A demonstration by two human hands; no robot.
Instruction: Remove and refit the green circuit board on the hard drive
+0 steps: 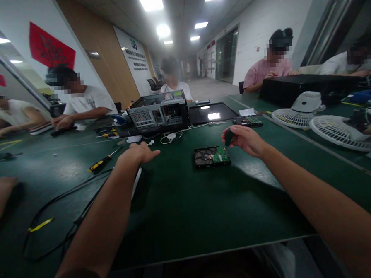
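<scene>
So my right hand (244, 141) has its fingers closed around a small dark green thing (228, 137), right by the hard drive (211, 156), which lies near the middle of the green table (183, 213), back from the front edge. Left hand (140, 153) is open and looks empty, between the drive and the yellow-and-black screwdriver (100, 164) over towards the left edge.

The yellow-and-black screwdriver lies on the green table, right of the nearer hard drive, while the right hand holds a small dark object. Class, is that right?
Not quite: the head view shows the screwdriver left of the nearer hard drive. It does lie on the green table, and the right hand does hold a small dark object.
</scene>
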